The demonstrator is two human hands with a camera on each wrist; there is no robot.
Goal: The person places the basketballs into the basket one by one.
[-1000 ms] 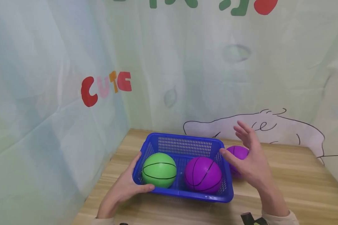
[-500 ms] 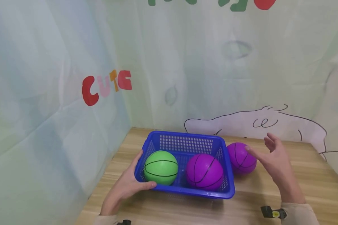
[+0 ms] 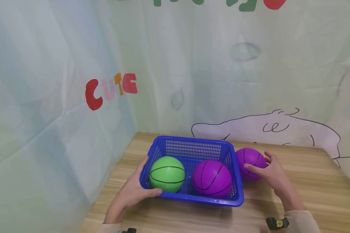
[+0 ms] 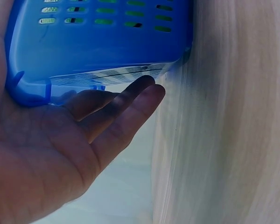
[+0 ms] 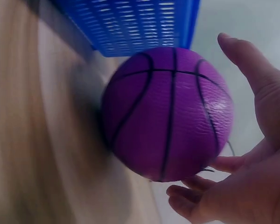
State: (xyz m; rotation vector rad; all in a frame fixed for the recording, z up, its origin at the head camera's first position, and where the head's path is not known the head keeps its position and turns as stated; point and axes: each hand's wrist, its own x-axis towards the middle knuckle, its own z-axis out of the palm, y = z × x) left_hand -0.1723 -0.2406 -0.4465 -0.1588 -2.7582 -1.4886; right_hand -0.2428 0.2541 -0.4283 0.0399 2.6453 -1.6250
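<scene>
A blue plastic basket (image 3: 198, 199) with slotted walls stands on the wooden table. Inside it, a green ball (image 3: 167, 174) is on the left and a purple ball (image 3: 212, 178) on the right, both with black basketball lines. My left hand (image 3: 131, 189) grips the basket's left front corner, its thumb along the front rim and its fingers beside the left wall. Just outside the right wall rests another purple ball (image 5: 170, 114) on the table. My right hand (image 3: 275, 174) is beside that ball with fingers spread; the right wrist view shows the thumb apart from it.
The wooden table top (image 3: 309, 181) extends to the right of the loose ball. Behind it hangs a printed fabric backdrop (image 3: 192, 77), and another fabric wall (image 3: 52, 136) stands along the left side. Dark straps with small devices sit on both wrists.
My right hand moved right, away from the basket's right rim and past the loose purple ball, then came back left and down beside it. My left hand stays on the basket.
</scene>
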